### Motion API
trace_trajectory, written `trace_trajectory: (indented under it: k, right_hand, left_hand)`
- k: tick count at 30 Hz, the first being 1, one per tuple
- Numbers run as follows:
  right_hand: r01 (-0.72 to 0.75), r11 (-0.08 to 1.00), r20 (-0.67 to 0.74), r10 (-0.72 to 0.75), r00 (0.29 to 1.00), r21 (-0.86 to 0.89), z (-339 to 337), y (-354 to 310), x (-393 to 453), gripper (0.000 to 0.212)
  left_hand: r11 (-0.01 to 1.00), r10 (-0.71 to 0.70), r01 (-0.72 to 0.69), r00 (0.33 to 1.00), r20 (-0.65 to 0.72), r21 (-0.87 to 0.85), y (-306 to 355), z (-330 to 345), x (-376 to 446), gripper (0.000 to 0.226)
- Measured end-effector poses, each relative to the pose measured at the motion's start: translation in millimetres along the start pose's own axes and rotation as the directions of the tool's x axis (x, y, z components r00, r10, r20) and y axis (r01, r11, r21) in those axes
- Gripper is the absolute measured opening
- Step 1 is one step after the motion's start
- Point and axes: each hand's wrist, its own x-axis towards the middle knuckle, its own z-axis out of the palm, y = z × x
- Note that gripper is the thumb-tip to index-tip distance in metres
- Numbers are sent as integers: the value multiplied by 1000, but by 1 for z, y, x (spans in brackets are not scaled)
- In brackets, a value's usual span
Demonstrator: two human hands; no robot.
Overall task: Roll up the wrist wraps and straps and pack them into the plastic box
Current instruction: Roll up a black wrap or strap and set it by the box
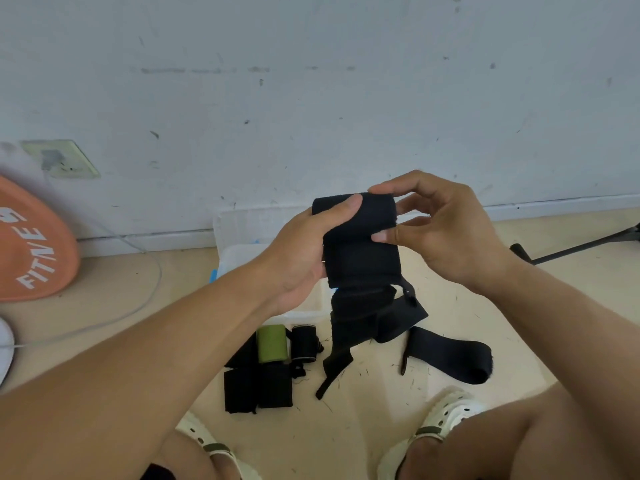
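A wide black wrist wrap hangs in the air in front of me, its top end curled over and its tail dangling toward the floor. My left hand grips its left edge with the thumb on top. My right hand pinches the curled top end between thumb and fingers. Behind the wrap a clear plastic box stands on the floor, mostly hidden by my arms. On the floor lie a green roll, a small black roll, folded black wraps and a loose black strap.
A grey wall rises just behind the box. An orange fitness disc leans at the left, with a white cable curving past it. A black stand leg lies at the right. My sandalled feet sit at the bottom.
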Motion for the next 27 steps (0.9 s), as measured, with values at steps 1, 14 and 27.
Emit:
trace_trajectory:
  k: [1, 14, 27]
  right_hand:
    - [-1, 1000, -12, 1, 1000, 9, 1, 0, 0, 51]
    - [-440, 877, 304, 374, 876, 191, -12, -1, 6, 48]
    - [-315, 933, 192, 282, 940, 173, -7, 3, 2, 35]
  left_hand:
    - [1000, -3, 3, 1000, 5, -28, 1, 0, 0, 44]
    - [988, 140, -145, 986, -86, -52, 1, -6, 3, 39]
    - [998, 43, -45, 997, -66, -34, 6, -7, 4, 71]
